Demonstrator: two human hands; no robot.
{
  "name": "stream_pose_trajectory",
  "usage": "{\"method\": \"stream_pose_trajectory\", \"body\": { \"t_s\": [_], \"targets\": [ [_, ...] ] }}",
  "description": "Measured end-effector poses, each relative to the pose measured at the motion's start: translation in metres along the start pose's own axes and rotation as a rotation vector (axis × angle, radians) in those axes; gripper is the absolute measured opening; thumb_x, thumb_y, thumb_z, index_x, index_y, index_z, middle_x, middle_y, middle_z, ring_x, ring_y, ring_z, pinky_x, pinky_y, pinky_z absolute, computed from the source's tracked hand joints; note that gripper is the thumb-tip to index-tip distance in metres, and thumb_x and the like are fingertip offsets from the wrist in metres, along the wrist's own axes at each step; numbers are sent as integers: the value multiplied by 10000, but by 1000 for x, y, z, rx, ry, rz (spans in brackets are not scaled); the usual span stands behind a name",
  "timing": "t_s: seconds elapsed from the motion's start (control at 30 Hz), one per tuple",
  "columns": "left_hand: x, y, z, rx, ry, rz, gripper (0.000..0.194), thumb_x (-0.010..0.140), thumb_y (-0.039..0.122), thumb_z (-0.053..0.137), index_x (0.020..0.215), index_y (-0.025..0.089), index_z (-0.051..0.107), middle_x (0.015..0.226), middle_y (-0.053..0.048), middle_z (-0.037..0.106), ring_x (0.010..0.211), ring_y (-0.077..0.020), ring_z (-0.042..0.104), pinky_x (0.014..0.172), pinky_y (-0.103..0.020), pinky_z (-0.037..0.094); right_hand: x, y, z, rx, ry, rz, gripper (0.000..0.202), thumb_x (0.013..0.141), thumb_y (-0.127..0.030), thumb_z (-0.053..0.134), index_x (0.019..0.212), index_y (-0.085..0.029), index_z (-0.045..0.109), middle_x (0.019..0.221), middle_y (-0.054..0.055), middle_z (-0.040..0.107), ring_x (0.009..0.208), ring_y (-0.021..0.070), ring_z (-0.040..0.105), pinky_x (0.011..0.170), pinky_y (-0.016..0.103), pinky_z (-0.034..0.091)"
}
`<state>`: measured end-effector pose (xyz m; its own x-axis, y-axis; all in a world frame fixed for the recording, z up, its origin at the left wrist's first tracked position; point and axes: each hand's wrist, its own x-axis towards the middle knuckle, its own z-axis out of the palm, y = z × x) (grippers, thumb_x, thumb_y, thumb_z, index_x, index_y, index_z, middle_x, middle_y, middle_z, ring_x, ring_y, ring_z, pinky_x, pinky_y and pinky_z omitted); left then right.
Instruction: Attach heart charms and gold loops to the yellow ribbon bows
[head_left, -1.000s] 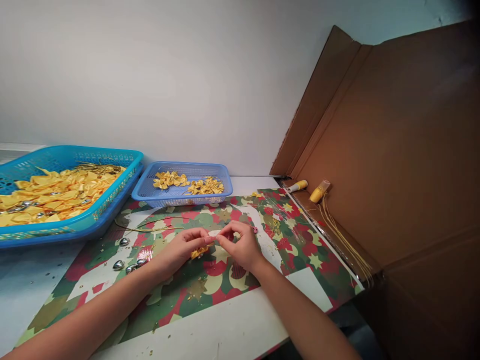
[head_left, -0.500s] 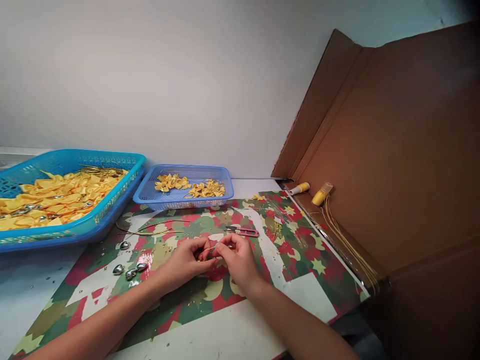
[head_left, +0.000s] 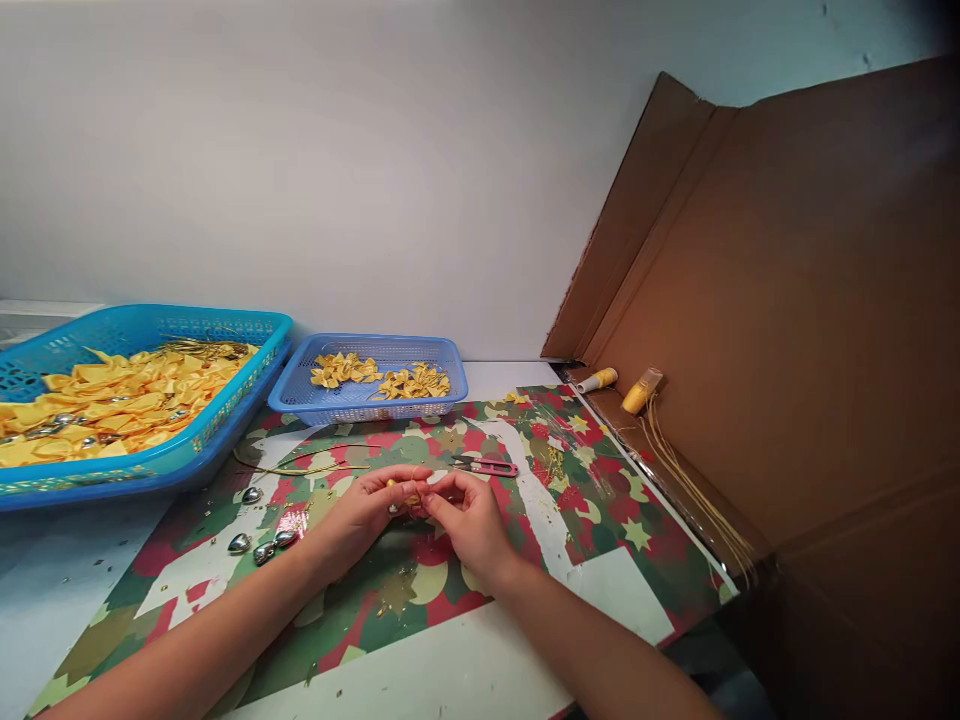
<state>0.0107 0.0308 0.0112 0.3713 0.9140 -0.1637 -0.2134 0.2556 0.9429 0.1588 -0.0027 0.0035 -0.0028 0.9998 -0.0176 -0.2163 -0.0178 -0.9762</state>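
Observation:
Both hands meet over the middle of the patterned sheet. My left hand is closed round a small yellow ribbon bow, mostly hidden by the fingers, with a silvery bit showing at its lower left. My right hand pinches a thin gold cord against the bow's right side; the cord itself is hardly visible between the fingertips. Just beyond the right hand lies a pair of pink thread snips. Several silver heart-shaped beads rest left of my left hand, and long gold cords lie behind them.
At the left stands a big blue basket full of yellow ribbon pieces. A smaller blue basket behind my hands holds yellow bows. Two yellow thread spools and hanging gold cords are beside the cardboard wall at right.
The left fingers have turned, bringing the yellow bow and a silvery bit into sight. My right fingertips have moved slightly left; the cord stretched between the hands is now hardly visible.

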Motion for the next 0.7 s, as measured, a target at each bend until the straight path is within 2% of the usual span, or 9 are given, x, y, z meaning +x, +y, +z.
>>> {"method": "stream_pose_trajectory", "body": {
  "t_s": [0.1, 0.2, 0.37, 0.47, 0.57, 0.7],
  "targets": [
    [0, 0, -1, -15, 19, -15, 344, 653, 382, 784, 926, 172, 782, 887, -113, 770, 924, -275, 679, 840, -374, 530, -1, -1, -3, -174, 26, -91, 121, 754, -298, 666, 708, -198, 614, 713, 11, 673, 673, 168, 640, 641, 281, 503],
    [-1, 2, -2, 110, 36, 10, 371, 680, 390, 744, 982, 181, 788, 963, -119, 783, 976, -310, 691, 868, -413, 546, -2, -8, -6, -399, 62, -182, 113, 778, -264, 622, 682, -203, 616, 682, 7, 672, 607, 154, 607, 577, 263, 458],
    [-6, 9, -1, 346, 15, 149, 295, 715, 448, 687, 850, 215, 806, 976, -82, 789, 983, -308, 685, 879, -397, 549, -2, -19, -12, -668, 66, -380, 136, 768, -186, 594, 636, -215, 612, 653, -2, 673, 620, 156, 599, 631, 277, 442],
    [-9, 11, 2, 405, 35, 214, 344, 772, 505, 624, 774, 211, 804, 882, -70, 786, 920, -296, 683, 841, -375, 546, -1, -21, -15, -720, 27, -440, 149, 751, -157, 600, 616, -220, 610, 645, -11, 687, 610, 152, 603, 683, 292, 453],
    [-9, 10, 4, 430, 67, 168, 428, 815, 549, 578, 711, 192, 791, 734, -65, 755, 763, -270, 672, 702, -343, 543, 1, -22, -17, -702, -7, -420, 152, 746, -158, 607, 608, -217, 630, 640, -5, 698, 602, 152, 613, 669, 287, 464],
    [-7, 10, 2, 535, 39, 201, 333, 762, 504, 672, 690, 202, 791, 728, -54, 744, 710, -231, 636, 636, -292, 498, 4, -23, -19, -581, -39, -332, 142, 762, -195, 622, 626, -206, 664, 650, 12, 706, 615, 157, 627, 605, 265, 468]
  ]
}}
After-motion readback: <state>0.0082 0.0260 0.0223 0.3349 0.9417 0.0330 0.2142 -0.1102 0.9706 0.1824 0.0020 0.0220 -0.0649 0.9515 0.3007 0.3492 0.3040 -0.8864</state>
